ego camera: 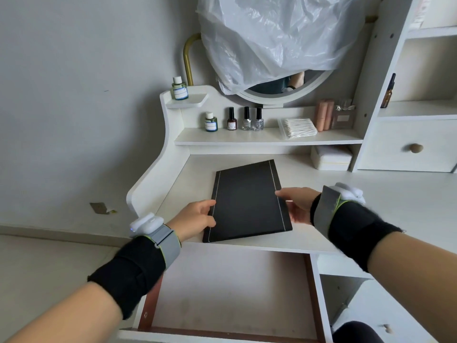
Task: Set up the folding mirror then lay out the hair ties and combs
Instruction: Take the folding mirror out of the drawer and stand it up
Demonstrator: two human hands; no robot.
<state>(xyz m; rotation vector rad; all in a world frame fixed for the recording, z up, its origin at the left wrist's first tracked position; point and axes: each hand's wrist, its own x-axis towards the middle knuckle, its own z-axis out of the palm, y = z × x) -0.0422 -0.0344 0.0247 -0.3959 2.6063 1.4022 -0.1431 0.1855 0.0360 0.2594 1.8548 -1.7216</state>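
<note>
The folding mirror [247, 201] is a flat black case with white stitching, folded shut and lying on the white dressing table [371, 194] near its front edge. My left hand [195, 219] grips the case's left edge, thumb on top. My right hand [296, 204] holds the right edge. Both wrists wear black bands with white trackers. No hair ties or combs are in view.
An empty drawer [230, 293] is pulled out below the table's front edge. A shelf [272, 138] holds small bottles, nail polishes [246, 118] and cotton swabs [298, 128]. A white box [331, 158] sits under it. A round mirror half covered in plastic [272, 40] stands behind.
</note>
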